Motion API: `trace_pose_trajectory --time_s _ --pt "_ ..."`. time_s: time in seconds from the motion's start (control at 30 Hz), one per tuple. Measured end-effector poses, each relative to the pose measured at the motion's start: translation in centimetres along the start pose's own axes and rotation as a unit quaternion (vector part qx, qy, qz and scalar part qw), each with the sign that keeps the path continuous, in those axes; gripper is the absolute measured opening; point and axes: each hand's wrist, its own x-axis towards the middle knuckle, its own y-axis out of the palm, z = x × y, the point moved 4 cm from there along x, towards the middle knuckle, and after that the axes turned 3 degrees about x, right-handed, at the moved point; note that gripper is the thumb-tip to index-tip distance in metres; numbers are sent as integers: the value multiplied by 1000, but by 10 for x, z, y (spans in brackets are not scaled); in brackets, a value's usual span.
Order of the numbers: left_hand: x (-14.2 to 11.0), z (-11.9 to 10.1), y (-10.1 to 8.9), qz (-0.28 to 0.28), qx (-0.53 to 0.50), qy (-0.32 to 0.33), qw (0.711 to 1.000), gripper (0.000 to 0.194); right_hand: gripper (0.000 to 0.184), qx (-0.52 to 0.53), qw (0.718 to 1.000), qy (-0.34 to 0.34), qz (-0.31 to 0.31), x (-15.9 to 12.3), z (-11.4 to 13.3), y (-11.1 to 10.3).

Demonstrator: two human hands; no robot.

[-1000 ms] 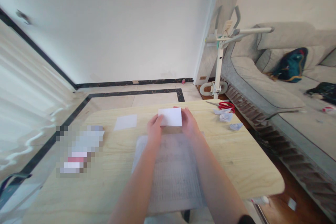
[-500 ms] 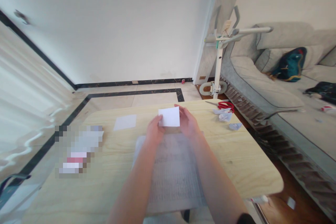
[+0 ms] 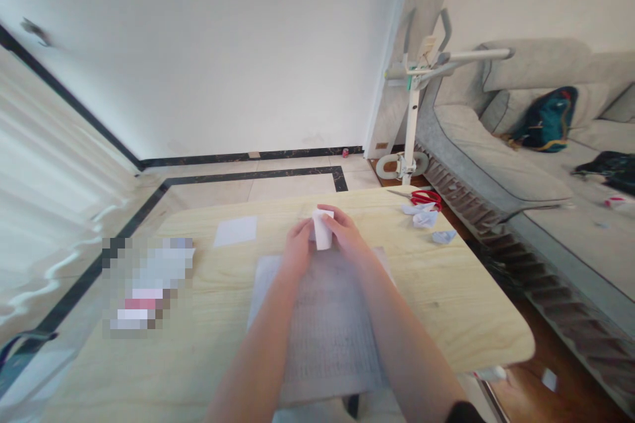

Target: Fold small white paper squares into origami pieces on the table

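Observation:
A small piece of white paper [image 3: 323, 231] is held up between my two hands, bent over so that a narrow upright face shows. My left hand [image 3: 298, 242] grips its left side, fingers closed. My right hand [image 3: 344, 231] pinches the right side, its thumb lying on the front face. Beneath my forearms lies a large printed sheet [image 3: 332, 324], like newspaper, at the near side of the wooden table [image 3: 208, 350]. Left of my hands a flat white sheet of paper [image 3: 236, 230] rests on the wood.
Red-handled scissors [image 3: 421, 198] and crumpled paper scraps [image 3: 423, 216] lie at the table's far right. A blurred-out item [image 3: 156, 277] is on the left. Beyond the right edge stand a white exercise machine [image 3: 411, 119] and a grey sofa [image 3: 501, 165] holding a dark backpack [image 3: 550, 120].
The paper was spread flat between my hands and is now bent into a narrower shape. My hands have come closer together, and my right thumb has moved onto its front.

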Motion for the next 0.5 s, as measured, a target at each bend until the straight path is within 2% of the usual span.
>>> trace_pose_trajectory --time_s 0.13,0.27,0.37,0.5 --pt "-4 -7 3 24 15 12 1000 24 28 -19 998 -12 -50 3 -2 -6" --pt "-4 -2 15 81 8 7 997 36 25 -27 997 -14 -73 2 2 -7" --pt "-2 5 17 90 5 0 996 41 23 -35 996 -14 -80 0 5 -6" --pt "0 6 11 70 66 18 995 40 19 -46 995 -20 -82 0 5 -6"
